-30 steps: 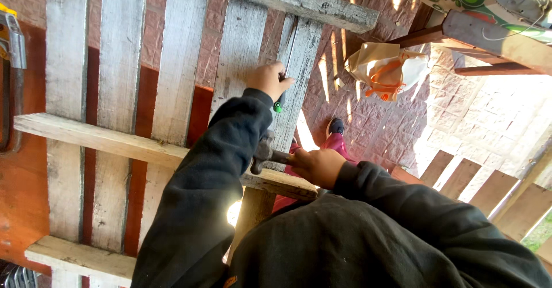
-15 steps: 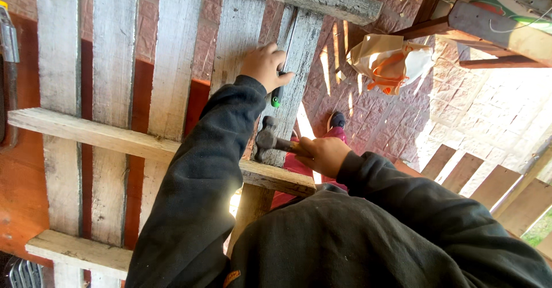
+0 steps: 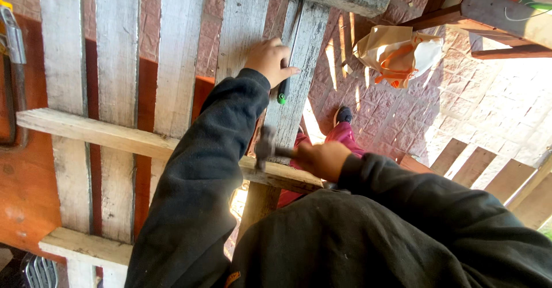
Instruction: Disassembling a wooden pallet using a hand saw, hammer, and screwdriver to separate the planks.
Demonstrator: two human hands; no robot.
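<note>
Hammer [image 3: 267,147] at frame centre sits gripped in my right hand [image 3: 319,158], its head against the pallet's cross slat [image 3: 103,134]. My left hand [image 3: 270,58], upper centre, closes around a green-tipped tool [image 3: 282,92] on a grey board [image 3: 302,64].

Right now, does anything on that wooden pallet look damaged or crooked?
The pallet boards look weathered and grey, not broken. The cross rail runs slightly aslant. The left hand holds a green-tipped tool; the right hand grips a hammer.
</note>
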